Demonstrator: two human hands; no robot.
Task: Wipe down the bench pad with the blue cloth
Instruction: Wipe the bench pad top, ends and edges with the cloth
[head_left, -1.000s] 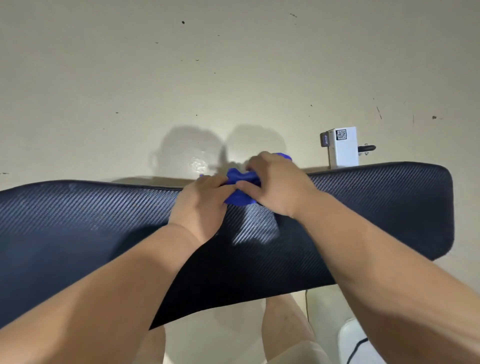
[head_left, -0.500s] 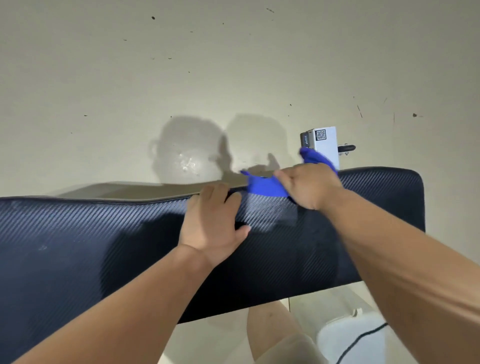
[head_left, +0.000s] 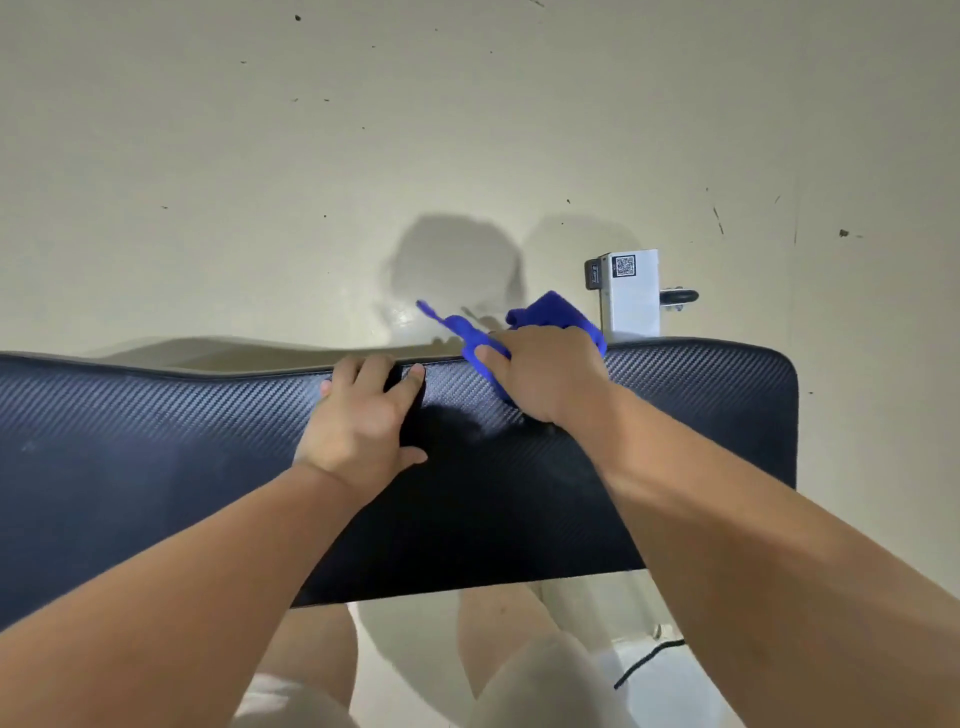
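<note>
Right hand (head_left: 545, 374) grips the bunched cloth (head_left: 556, 312), likely soft and limp, under its palm; left hand (head_left: 363, 415) lies flat, bracing the pad (head_left: 156, 441) beside it.

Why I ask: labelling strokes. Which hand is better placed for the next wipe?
Right. The right hand holds the cloth on the pad, at its far edge; the left hand rests on the pad, empty.

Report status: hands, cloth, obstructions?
Left hand flat on bench pad. Right hand holds blue cloth at pad's far edge. White block beyond edge, off pad.
</note>
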